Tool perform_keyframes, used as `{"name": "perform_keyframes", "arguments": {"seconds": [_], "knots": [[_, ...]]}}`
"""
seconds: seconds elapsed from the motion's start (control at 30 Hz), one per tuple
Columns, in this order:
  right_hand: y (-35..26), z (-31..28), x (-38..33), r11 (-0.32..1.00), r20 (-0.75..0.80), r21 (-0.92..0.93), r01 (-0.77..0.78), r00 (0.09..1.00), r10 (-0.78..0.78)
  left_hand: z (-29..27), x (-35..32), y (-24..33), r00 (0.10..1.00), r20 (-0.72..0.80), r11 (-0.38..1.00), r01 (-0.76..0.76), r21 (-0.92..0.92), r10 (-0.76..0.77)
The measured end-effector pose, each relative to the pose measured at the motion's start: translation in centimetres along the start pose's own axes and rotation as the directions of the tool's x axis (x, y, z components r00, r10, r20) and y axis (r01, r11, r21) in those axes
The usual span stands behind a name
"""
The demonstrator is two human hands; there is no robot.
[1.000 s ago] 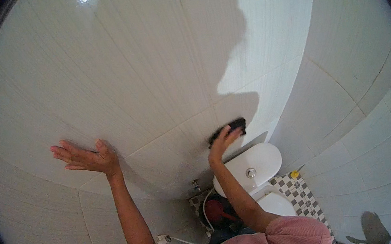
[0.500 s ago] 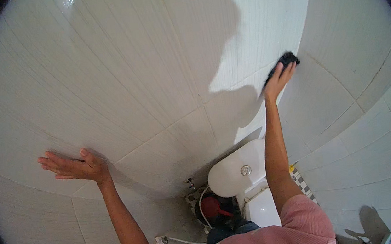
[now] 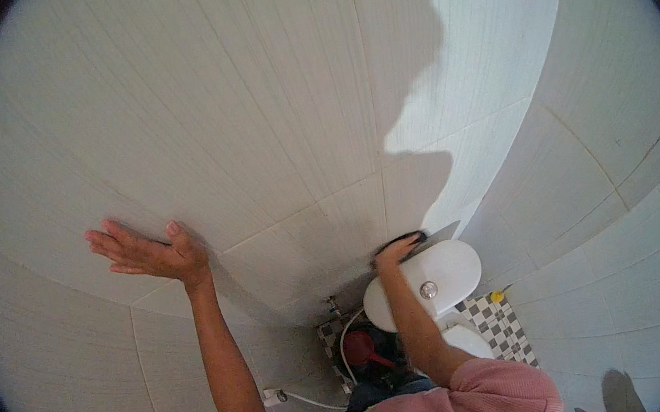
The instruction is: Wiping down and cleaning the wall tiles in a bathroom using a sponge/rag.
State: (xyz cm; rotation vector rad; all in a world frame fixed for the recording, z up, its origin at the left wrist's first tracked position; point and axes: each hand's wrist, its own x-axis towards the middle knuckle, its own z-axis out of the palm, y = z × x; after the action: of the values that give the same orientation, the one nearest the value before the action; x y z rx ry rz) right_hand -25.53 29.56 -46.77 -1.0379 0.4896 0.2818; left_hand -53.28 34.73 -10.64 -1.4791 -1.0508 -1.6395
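- Bathroom, tiled wall (image 3: 273, 131): a person in a pink sleeve (image 3: 482, 400) leans in w/ both arms stretched to the white tiles.
- Left hand (image 3: 148, 255) lies flat on the wall, fingers spread, grasping nothing (a brace, by the look of it).
- Right hand (image 3: 396, 251) is closed over a dark scrub pad (image 3: 407, 239), pressing it to the wall low down, just above the toilet cistern (image 3: 428, 280); the pad shows only as a dark edge past the fingers.
- Below: the cistern's round flush button, the toilet bowl (image 3: 467, 341) partly hidden by the arm, a red plunger (image 3: 360, 349) on the checkered floor (image 3: 494, 321), a white hose (image 3: 303, 399) near the wall's foot.
- A hard shadow of head and shoulder (image 3: 413, 74) falls across the tiles.
- Risk, as judged: if the tiles are wet, the bracing palm may slide and tip the body fwd toward the cistern; the pad, held only by fingertips, may slip out and drop behind the cistern or into the bowl.
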Motion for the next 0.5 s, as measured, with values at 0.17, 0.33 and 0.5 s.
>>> {"name": "perform_keyframes", "arguments": {"seconds": [0.17, 0.33, 0.5], "knots": [[4.5, -0.1, -9.6, 0.735, -0.03, -0.144, -0.663, 0.745, 0.666, 0.3, -0.1, 0.7, 0.999, -0.037, 0.999, 0.007, -0.041, -0.009], [-7.0, 2.4, -6.9, 0.868, 0.279, 0.082, -0.489, 0.848, 0.451, 0.3, -0.4, 0.9, 1.0, -0.016, 0.999, 0.006, -0.038, -0.007], [-19.2, 7.7, -10.4, 0.872, 0.25, -0.009, 0.489, 0.845, -0.472, 0.1, -0.2, 0.8, 0.999, -0.001, 0.999, 0.035, -0.034, -0.035]]}}
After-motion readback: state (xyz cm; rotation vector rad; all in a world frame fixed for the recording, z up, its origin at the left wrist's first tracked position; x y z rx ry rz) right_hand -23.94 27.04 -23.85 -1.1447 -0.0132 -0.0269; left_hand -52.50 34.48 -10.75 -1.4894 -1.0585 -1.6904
